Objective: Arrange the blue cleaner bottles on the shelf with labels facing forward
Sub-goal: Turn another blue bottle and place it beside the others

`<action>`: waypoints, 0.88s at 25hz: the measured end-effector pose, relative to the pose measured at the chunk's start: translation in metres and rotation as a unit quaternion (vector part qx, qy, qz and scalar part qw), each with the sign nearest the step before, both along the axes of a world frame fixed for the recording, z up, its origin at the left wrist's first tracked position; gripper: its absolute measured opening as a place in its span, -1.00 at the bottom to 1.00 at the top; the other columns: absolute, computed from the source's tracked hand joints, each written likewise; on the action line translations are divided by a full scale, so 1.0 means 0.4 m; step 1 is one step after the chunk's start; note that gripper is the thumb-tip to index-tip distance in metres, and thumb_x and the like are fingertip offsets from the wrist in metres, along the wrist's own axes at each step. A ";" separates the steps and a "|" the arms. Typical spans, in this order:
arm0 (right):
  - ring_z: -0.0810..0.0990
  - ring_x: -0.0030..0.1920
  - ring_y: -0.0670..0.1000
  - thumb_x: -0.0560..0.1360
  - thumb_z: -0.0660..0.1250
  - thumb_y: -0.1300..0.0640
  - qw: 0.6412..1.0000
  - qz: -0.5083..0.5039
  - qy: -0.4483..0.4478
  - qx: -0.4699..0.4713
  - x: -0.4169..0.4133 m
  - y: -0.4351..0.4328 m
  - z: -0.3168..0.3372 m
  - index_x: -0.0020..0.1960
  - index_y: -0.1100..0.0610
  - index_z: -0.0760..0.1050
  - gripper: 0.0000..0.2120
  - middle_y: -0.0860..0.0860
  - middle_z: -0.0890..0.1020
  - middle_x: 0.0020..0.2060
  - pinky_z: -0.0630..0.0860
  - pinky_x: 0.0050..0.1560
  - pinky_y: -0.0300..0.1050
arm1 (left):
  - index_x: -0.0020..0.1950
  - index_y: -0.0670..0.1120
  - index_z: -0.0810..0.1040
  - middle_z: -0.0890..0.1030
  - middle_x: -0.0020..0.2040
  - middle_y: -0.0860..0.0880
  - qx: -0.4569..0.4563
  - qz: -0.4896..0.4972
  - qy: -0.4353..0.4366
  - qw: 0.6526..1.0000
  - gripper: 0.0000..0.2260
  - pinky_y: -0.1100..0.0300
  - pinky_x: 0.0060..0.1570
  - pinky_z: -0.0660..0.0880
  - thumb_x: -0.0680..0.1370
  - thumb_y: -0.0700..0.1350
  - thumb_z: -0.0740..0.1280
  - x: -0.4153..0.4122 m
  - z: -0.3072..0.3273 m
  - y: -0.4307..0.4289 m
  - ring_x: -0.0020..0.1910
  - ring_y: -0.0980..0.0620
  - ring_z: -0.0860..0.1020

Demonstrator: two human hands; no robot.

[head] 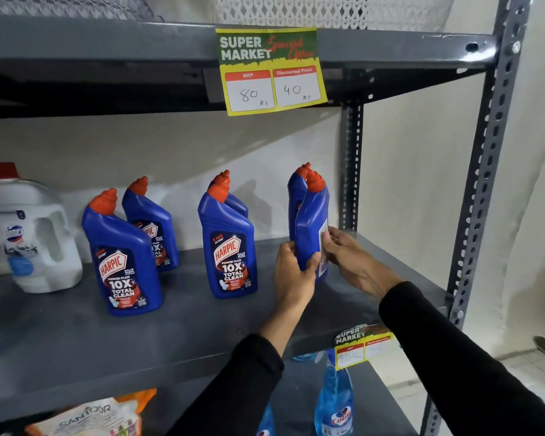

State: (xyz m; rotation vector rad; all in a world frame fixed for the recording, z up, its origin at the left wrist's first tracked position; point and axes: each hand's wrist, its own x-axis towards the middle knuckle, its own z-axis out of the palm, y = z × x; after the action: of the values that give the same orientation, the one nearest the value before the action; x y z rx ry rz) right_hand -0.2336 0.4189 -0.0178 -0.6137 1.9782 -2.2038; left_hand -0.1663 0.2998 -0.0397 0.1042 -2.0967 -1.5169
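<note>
Several blue cleaner bottles with orange caps stand on the grey metal shelf [76, 335]. At the left, one bottle [121, 256] shows its label forward, with another [153, 228] behind it. In the middle stands a third [228, 247], label forward, hiding one more behind. At the right, a bottle [312, 221] is turned sideways, its back label facing right. My left hand [293, 275] grips its lower left side and my right hand [350, 259] holds its right side. Another bottle [294, 196] stands just behind it.
A white jug with a red cap [32, 234] stands at the shelf's far left. A yellow price tag [271, 70] hangs from the upper shelf. The perforated upright post [485, 184] bounds the right side. Light blue spray bottles [334, 401] and packets sit on the shelf below.
</note>
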 end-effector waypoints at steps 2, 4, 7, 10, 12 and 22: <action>0.65 0.10 0.10 0.58 0.30 0.07 0.999 -0.037 0.008 -0.009 0.016 0.000 0.002 0.35 0.19 0.42 -0.62 0.21 0.62 0.20 0.61 0.05 -0.09 | 0.23 -0.01 0.45 0.64 0.18 -0.04 0.015 0.004 0.006 1.000 -0.68 -0.10 0.16 0.57 0.51 0.00 0.37 0.001 -0.003 0.003 0.14 -0.04 0.63; 0.68 0.05 0.07 0.54 0.37 0.06 0.997 -0.079 0.002 -0.019 0.046 -0.005 0.010 0.31 0.15 0.42 -0.61 0.18 0.63 0.17 0.64 0.03 -0.01 | 0.30 0.01 0.47 0.66 0.18 -0.04 0.031 -0.011 0.013 0.999 -0.69 -0.10 0.17 0.58 0.56 -0.05 0.34 0.008 -0.002 0.005 0.14 -0.03 0.64; 0.69 -0.01 0.03 0.51 0.40 0.01 0.989 -0.140 0.022 -0.034 0.085 -0.017 0.034 0.28 0.10 0.41 -0.60 0.10 0.66 0.12 0.65 -0.04 -0.02 | 0.38 0.01 0.47 0.64 0.18 -0.03 0.026 -0.023 0.063 0.997 -0.65 -0.08 0.15 0.60 0.59 -0.10 0.31 0.018 0.021 0.001 0.12 -0.02 0.65; 0.69 -0.05 -0.04 0.52 0.38 0.00 0.983 -0.164 0.048 -0.069 0.112 -0.022 0.079 0.26 0.08 0.37 -0.61 0.00 0.66 0.03 0.66 -0.07 -0.06 | 0.44 -0.03 0.44 0.55 0.09 0.07 -0.001 0.012 0.123 0.992 -0.59 -0.01 0.12 0.62 0.59 -0.14 0.32 0.029 0.078 0.006 0.03 0.08 0.64; 0.69 -0.02 -0.01 0.51 0.39 -0.02 0.976 -0.193 0.064 -0.080 0.122 -0.029 0.097 0.24 0.07 0.34 -0.61 0.00 0.64 0.04 0.67 -0.03 -0.01 | 0.50 -0.01 0.35 0.59 0.03 0.21 0.032 -0.010 0.132 0.991 -0.52 0.12 0.13 0.61 0.59 -0.17 0.32 0.041 0.104 0.023 -0.01 0.26 0.64; 0.55 0.23 0.07 0.51 0.24 -0.18 0.955 -0.237 0.176 -0.026 0.176 -0.059 0.046 0.34 -0.10 0.34 -0.57 0.02 0.52 0.21 0.53 0.23 0.21 | 0.48 0.20 0.26 0.55 0.35 0.05 0.025 -0.133 0.054 0.989 -0.28 0.01 0.29 0.52 0.39 0.40 0.34 0.032 0.116 0.077 0.30 0.04 0.57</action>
State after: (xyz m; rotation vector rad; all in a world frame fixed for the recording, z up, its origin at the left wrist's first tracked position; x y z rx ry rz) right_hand -0.1631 0.3954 0.0007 -0.6272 2.4681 -2.5707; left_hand -0.1537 0.3307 0.0067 -0.2439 -2.0497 -1.6876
